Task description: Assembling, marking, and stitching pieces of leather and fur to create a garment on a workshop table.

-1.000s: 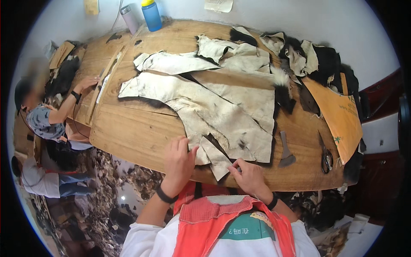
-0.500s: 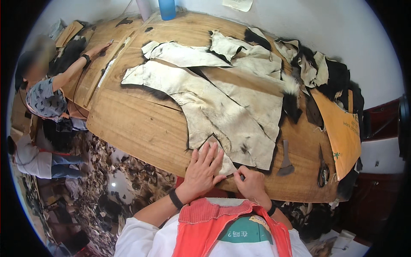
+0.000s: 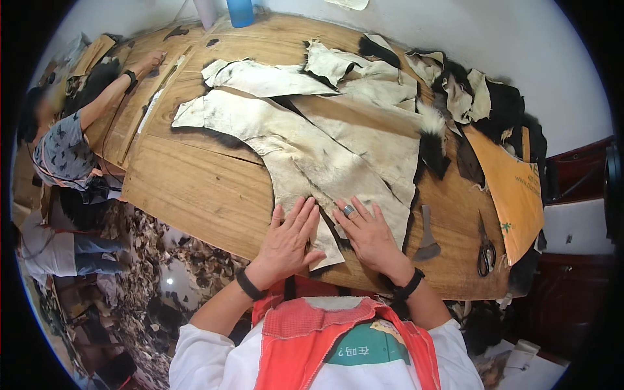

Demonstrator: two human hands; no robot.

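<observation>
Both my hands lie flat, fingers stretched, near the table's front edge. My left hand [image 3: 289, 240] presses on a small pale piece of hide [image 3: 329, 250] and the lower edge of a large fur hide [image 3: 286, 140], which lies pale skin side up. My right hand [image 3: 370, 237], with a ring on one finger, rests on the same large hide's lower part. Dark fur shows along the hide's rims. Right of my right hand lie a flat metal blade [image 3: 426, 237] with a flared end and black-handled scissors [image 3: 484, 250].
Other hide pieces [image 3: 481, 97] with black fur are heaped at the right by the wall, beside a yellow-orange sheet [image 3: 510, 195]. A blue cup [image 3: 240, 13] stands at the back. A co-worker's arm [image 3: 107, 101] reaches over the table's left end. Scraps [image 3: 195, 266] cover the floor.
My right hand has opened from a closed grip at the small piece's corner and moved up onto the large hide. My left hand has shifted slightly left and spread. The view has shifted a little.
</observation>
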